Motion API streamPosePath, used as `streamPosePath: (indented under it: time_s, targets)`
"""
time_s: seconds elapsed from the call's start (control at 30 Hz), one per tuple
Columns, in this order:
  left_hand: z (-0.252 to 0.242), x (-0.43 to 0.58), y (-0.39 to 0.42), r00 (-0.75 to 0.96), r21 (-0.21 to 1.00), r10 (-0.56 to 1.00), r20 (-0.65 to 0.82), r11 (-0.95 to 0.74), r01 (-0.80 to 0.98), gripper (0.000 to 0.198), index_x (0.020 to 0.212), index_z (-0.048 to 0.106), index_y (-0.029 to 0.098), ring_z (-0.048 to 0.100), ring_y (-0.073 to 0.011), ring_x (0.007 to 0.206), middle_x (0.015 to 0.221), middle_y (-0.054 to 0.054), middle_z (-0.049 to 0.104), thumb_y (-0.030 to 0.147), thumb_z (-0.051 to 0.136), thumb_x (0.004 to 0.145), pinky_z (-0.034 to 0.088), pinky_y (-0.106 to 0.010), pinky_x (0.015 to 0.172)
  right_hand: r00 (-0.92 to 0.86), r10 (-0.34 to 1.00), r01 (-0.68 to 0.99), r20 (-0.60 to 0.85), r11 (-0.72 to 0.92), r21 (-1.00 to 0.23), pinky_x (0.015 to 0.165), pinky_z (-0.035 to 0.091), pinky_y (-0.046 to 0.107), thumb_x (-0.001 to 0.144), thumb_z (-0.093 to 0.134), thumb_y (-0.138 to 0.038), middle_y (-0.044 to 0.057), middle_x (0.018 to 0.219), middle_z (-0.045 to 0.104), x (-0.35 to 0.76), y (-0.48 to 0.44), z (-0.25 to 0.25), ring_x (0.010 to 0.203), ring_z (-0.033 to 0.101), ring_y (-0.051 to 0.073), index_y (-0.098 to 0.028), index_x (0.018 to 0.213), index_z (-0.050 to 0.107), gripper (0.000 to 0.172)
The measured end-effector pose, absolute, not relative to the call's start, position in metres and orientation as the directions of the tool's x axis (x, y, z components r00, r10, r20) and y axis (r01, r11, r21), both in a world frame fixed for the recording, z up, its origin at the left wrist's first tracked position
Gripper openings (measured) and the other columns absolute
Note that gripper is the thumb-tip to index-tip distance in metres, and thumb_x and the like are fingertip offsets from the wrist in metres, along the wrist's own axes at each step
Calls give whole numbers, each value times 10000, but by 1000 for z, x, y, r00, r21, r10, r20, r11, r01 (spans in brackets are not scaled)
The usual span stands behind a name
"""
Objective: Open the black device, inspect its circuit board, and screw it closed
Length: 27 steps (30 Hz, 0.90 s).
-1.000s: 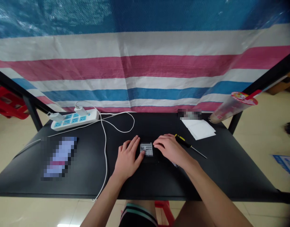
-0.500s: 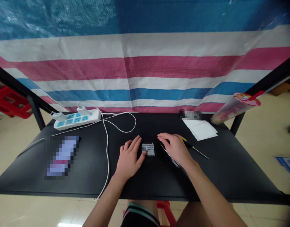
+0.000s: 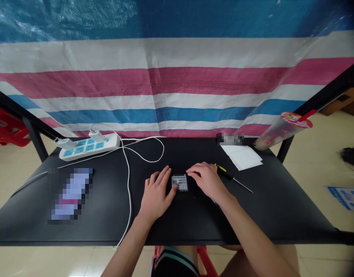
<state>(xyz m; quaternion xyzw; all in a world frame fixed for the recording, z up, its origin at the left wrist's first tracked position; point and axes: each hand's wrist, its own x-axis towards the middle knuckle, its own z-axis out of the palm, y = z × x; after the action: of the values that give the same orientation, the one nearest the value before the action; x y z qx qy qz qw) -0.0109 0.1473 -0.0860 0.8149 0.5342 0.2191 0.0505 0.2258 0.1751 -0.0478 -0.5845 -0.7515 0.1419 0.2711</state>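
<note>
Shifted leftward, right hand (image 3: 207,179) and left hand (image 3: 158,192) rest open against black white-labelled module (image 3: 179,182).

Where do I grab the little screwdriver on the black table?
Probably best to grip the screwdriver by its thick black-and-yellow handle, pinching from above: it lies flat on the table, handle beside the right hand, thin shaft pointing away right.

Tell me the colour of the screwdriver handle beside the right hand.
The screwdriver handle is black with a yellow end, in the head view.
</note>
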Motion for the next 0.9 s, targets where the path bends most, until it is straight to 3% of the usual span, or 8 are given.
streamPosePath:
  time_s: [0.23,0.53,0.9]
  targets:
    - [-85,-10,146,328,333,898,292,-417,846,594,1610,462,237,509,-335,1377,1689,-48,454,501,503,1079,468,-526,1059,-237,955,866,181,292,-405,988,302,473,991,677,-195,-15,1053,805,223,185,-41,1023,678,224,-335,908,823,219]
    - [-86,-11,146,320,355,901,292,-413,839,603,1620,455,250,506,-342,1386,1684,-70,459,505,506,1075,468,-539,1067,-273,960,891,68,278,-360,984,286,460,952,712,-201,-6,1071,794,222,196,-30,1056,666,229,-332,875,826,190]
    - [-85,-11,147,324,349,899,295,-417,840,593,1611,459,245,509,-338,1385,1683,-65,461,495,511,1076,465,-531,1063,-280,947,860,156,320,-397,1020,345,495,987,662,-227,8,1101,801,225,190,-37,1047,695,236,-325,908,829,209]
